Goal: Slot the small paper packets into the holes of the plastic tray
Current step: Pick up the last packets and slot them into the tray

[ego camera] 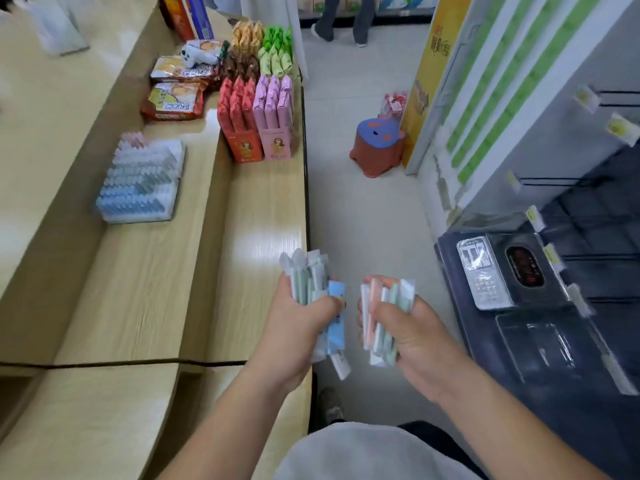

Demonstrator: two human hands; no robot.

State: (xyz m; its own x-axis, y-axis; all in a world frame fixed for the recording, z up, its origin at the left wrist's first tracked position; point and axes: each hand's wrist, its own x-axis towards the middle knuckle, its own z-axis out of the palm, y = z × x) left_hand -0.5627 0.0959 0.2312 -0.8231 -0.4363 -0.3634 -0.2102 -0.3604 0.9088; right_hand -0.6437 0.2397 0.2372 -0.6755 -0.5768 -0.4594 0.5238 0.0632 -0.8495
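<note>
Fig.: small pastel paper packets [308,282], blue, green and white, bunched upright in the L hand [294,327], fingers curled tight round them. A second bunch of pink, green and white packets [384,313] is gripped likewise in the R hand [412,327]. Both hands are over the near-R edge of the pale wood-grain table [138,289], well apart from the clear plastic tray [135,216]. The tray sits far L on the table's raised step, its rows packed w/ upright packets; free holes cannot be made out (blur).

Step in hand, as judged: bringing stock to the tray. To do it well:
- Set one bunch down beside the tray, freeing a hand to pinch single packets.
- Feed each end-first, upright, one per hole.
- Match colour to row: pink far, blue near.
- Packets at the bottom of the L bunch look liable to slip, so the grip should not slacken en route.

Beyond: red and pink cardboard snack boxes [258,116] at the table's far edge.
</note>
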